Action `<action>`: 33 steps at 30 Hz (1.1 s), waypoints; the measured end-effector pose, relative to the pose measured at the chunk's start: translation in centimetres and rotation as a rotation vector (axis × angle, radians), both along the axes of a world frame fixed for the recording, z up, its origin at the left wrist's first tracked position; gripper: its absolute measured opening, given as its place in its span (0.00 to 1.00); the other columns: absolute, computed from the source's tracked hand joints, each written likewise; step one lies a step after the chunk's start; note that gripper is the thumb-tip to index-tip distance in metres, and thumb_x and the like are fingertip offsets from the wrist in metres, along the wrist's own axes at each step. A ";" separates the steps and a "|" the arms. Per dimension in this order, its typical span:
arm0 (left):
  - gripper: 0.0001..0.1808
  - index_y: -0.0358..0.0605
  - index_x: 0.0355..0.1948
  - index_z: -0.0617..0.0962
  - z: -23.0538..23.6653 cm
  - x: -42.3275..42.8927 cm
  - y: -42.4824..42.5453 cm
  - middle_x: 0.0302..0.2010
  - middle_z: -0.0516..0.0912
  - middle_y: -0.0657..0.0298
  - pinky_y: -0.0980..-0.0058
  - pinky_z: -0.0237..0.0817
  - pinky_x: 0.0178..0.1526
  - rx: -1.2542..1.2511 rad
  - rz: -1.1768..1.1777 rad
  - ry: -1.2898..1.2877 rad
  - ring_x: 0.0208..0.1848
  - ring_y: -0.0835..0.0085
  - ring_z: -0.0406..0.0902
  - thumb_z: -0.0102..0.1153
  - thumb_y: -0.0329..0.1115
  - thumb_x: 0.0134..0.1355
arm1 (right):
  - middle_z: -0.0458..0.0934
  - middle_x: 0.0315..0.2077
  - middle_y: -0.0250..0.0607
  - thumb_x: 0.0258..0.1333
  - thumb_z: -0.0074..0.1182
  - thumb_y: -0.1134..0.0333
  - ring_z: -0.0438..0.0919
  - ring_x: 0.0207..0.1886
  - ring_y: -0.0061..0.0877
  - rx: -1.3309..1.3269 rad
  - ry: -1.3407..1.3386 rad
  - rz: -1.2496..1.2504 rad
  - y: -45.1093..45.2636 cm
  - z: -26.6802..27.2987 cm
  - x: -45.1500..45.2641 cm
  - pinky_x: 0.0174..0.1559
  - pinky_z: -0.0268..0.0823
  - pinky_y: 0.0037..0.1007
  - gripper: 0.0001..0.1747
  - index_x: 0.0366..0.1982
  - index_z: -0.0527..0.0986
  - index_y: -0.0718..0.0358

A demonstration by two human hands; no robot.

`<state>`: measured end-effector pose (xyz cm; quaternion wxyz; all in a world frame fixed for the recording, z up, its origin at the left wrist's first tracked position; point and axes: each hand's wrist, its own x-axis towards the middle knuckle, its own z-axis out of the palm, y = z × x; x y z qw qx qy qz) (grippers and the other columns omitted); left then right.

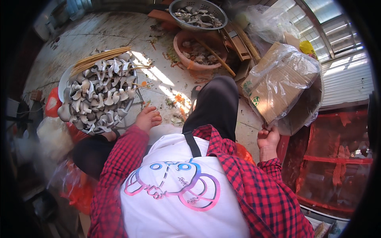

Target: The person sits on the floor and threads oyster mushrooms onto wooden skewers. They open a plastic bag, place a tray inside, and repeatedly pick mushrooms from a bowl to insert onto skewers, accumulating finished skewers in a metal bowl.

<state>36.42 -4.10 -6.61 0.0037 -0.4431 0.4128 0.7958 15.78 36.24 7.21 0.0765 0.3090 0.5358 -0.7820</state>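
Observation:
My left hand (148,119) is held out beside a round metal basin, its fingers loosely apart and nothing in them. Grey oyster mushrooms (98,92) are heaped in that basin, some threaded on thin skewers. A bundle of bamboo skewers (99,59) lies across the far side of the heap. To the right, my right hand (268,139) pinches the near corner of a cardboard box flap (273,83). Clear plastic film (300,59) covers part of the flap. The box's inside is mostly hidden by the flap.
A metal colander (198,28) with more mushrooms stands beyond a pink plastic basin (186,61) of scraps, crossed by a wooden stick (215,55). Vegetable bits (178,99) litter the tiled floor. Red plastic bags (53,102) sit at left; a red-framed cabinet (336,160) is at right.

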 end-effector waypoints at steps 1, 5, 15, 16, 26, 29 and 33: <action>0.29 0.41 0.61 0.70 -0.1 0.1 0.0 0.46 0.80 0.60 0.74 0.73 0.39 0.003 -0.007 -0.004 0.37 0.71 0.81 0.61 0.33 0.59 | 0.75 0.25 0.33 0.62 0.46 0.64 0.65 0.16 0.17 0.057 -0.048 -0.021 0.2 -0.9 1.0 0.23 0.63 0.26 0.07 0.38 0.72 0.56; 0.28 0.41 0.61 0.70 -0.5 0.5 -0.1 0.45 0.80 0.60 0.73 0.73 0.39 -0.013 -0.033 -0.039 0.38 0.70 0.81 0.61 0.33 0.59 | 0.74 0.21 0.35 0.56 0.47 0.67 0.67 0.17 0.19 0.102 -0.241 -0.029 0.2 -5.7 5.1 0.22 0.64 0.28 0.04 0.34 0.71 0.57; 0.28 0.40 0.61 0.69 -4.0 5.2 -1.2 0.42 0.79 0.57 0.66 0.73 0.37 0.094 0.024 -0.146 0.38 0.61 0.81 0.58 0.32 0.60 | 0.76 0.25 0.40 0.59 0.50 0.69 0.74 0.20 0.29 0.366 -0.638 0.178 -4.7 -20.4 5.5 0.21 0.70 0.35 0.08 0.40 0.73 0.61; 0.27 0.39 0.61 0.69 -3.4 5.4 -1.2 0.41 0.79 0.55 0.64 0.74 0.38 0.084 0.036 -0.172 0.38 0.60 0.81 0.58 0.32 0.59 | 0.77 0.26 0.41 0.59 0.51 0.69 0.74 0.20 0.30 0.396 -0.623 0.201 -5.4 -21.3 5.1 0.22 0.69 0.35 0.08 0.40 0.73 0.62; 0.28 0.37 0.61 0.69 -4.8 7.3 -2.3 0.46 0.80 0.50 0.65 0.78 0.39 0.075 -0.047 -0.343 0.43 0.57 0.82 0.58 0.33 0.60 | 0.77 0.27 0.39 0.65 0.49 0.57 0.74 0.21 0.26 0.162 -0.732 0.451 -10.5 -24.2 3.6 0.25 0.73 0.34 0.11 0.43 0.73 0.55; 0.28 0.38 0.61 0.70 -6.8 7.8 -2.9 0.47 0.80 0.51 0.64 0.78 0.40 0.089 -0.115 -0.318 0.43 0.58 0.83 0.59 0.34 0.60 | 0.79 0.29 0.44 0.64 0.48 0.51 0.75 0.22 0.27 0.185 -0.799 0.644 -9.3 -23.0 3.4 0.26 0.73 0.33 0.20 0.46 0.71 0.60; 0.28 0.37 0.61 0.69 -6.2 6.7 -2.2 0.46 0.80 0.53 0.63 0.77 0.41 0.106 -0.062 -0.359 0.43 0.61 0.82 0.59 0.34 0.61 | 0.79 0.20 0.42 0.61 0.50 0.49 0.74 0.16 0.26 0.421 -0.806 1.210 -6.6 -18.4 0.8 0.20 0.68 0.29 0.25 0.37 0.76 0.68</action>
